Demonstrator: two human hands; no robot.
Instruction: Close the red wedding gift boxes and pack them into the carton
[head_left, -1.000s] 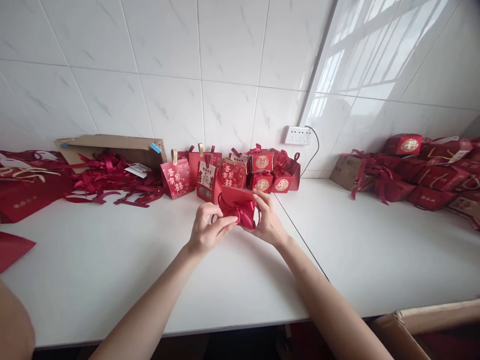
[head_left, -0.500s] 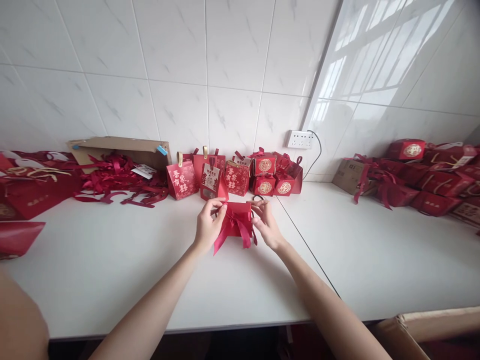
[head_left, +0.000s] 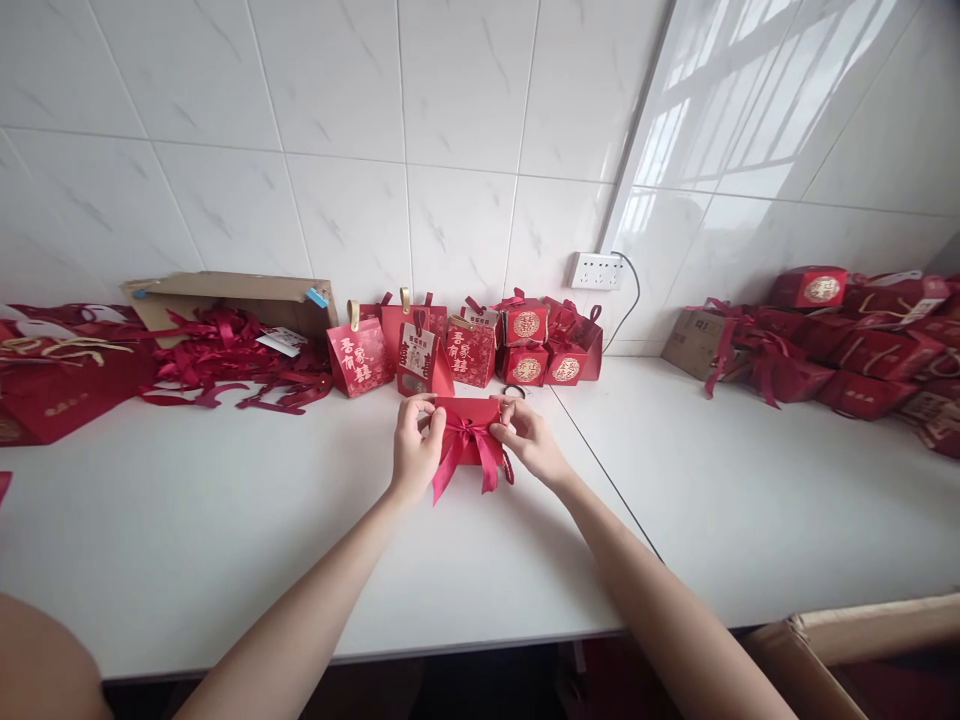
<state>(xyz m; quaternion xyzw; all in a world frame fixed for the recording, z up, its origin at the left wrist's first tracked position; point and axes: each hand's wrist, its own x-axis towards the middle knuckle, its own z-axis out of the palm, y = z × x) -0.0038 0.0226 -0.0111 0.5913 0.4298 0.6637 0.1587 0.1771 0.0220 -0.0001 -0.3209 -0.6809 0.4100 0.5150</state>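
A small red box [head_left: 474,410] with a dark pink ribbon bow [head_left: 466,432] on its front is between my hands, over the white table [head_left: 255,530]. My left hand [head_left: 418,445] grips the box's left edge, thumb in front and fingers behind. On the right edge my right hand [head_left: 531,437] pinches the box near the bow, its thumb on the front. The ribbon's tails hang down below the box. A dark round loop [head_left: 514,391] shows just behind the right fingers.
Red gift boxes [head_left: 358,358] line the tiled wall. Ribbons spill from a cardboard box [head_left: 225,288] at the left, beside larger red boxes [head_left: 82,390]. Stacked red boxes [head_left: 866,395] stand at the right. A power strip [head_left: 598,271] is on the wall; an open carton [head_left: 862,630] sits lower right.
My right hand has closed onto the box's right edge, its thumb now against the front. The bow's loops and tails hang slightly differently. The camera view has shifted a little.
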